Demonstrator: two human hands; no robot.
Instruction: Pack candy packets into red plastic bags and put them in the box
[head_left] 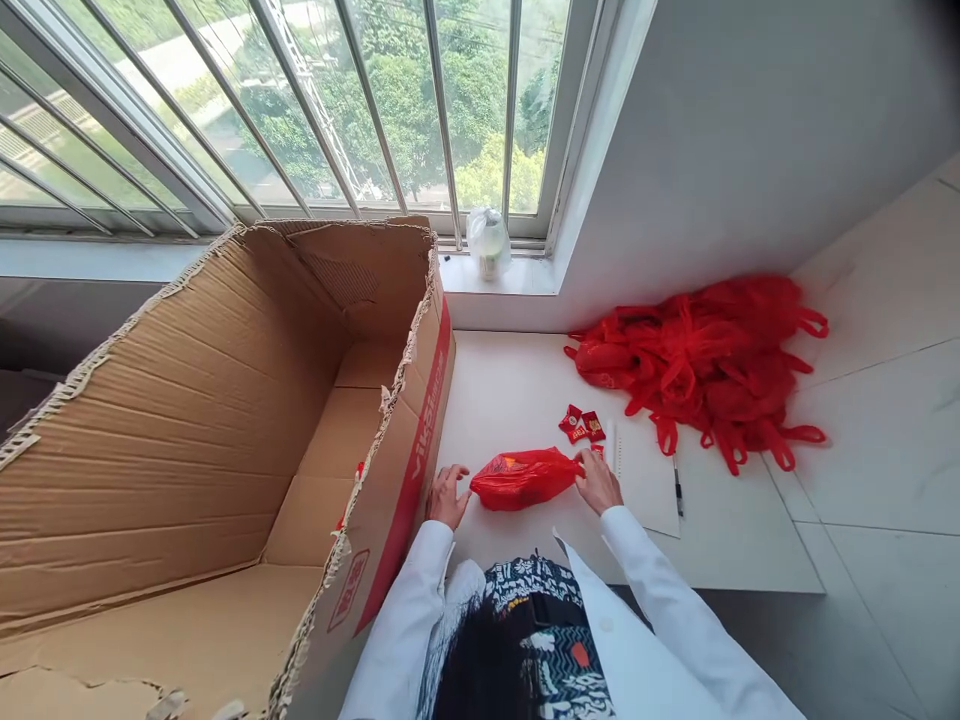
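Our left hand and right hand pinching opposite ends of a filled red bag on the white floor, beside our open cardboard box, heap of red bags behind, 3 red packets nearby

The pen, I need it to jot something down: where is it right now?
In the head view the pen lies on the white floor right of the person's right hand, along the right edge of the white paper sheet, just below the pile of red bags.
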